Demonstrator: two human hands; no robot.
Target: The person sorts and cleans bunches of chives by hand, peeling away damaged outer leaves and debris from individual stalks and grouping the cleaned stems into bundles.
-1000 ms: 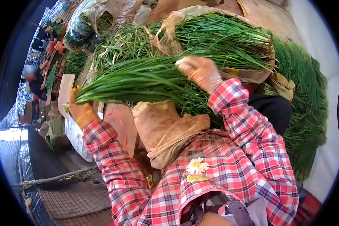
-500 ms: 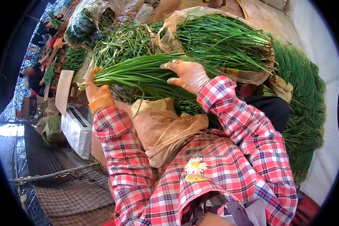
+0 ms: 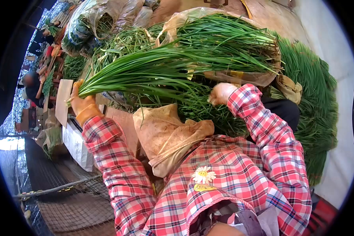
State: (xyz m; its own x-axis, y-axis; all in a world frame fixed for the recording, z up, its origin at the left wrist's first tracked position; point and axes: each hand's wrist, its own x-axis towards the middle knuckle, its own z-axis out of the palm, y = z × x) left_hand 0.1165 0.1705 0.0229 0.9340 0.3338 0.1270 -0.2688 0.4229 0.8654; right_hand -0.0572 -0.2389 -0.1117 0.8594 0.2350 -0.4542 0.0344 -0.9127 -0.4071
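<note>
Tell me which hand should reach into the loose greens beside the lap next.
Probably the right hand: it is off the green bundle and at the edge of the loose greens, whereas the left hand is busy gripping the bundle's stem end, farther away.

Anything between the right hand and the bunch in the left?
Nothing solid visible between the right hand and the leaf ends of the bunch in the left hand. Only loose greens lie by the right fingers, below the bunch. Whether any snag on it, I can't tell.
</note>
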